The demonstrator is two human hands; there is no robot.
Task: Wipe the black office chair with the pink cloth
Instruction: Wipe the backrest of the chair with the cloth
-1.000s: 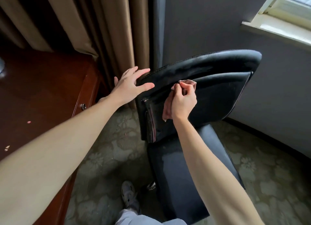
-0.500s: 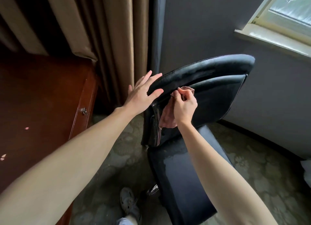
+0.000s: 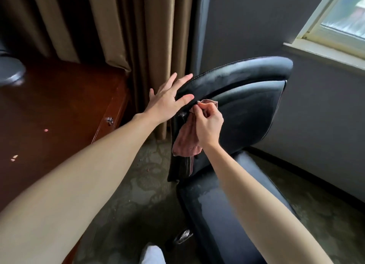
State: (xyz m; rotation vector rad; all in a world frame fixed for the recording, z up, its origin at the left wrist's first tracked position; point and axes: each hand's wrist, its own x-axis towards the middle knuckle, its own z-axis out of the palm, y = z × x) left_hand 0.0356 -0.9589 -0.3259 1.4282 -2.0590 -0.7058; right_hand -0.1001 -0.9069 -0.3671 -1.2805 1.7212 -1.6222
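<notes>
Now the pink cloth (image 3: 186, 143) is hanging lower from the right hand (image 3: 210, 125), which is pinching it against the black office chair (image 3: 246, 113) (backrest, left edge); the left hand (image 3: 167, 103) is resting there with straight fingers.

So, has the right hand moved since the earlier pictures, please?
Yes, the right hand slid leftward along the black office chair, towards its left edge.

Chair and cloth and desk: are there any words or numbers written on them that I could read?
None: no word, label, brand, number or sign can be read anywhere in the head view, not on the black office chair, the pink cloth, the wooden desk or the curtain.
</notes>
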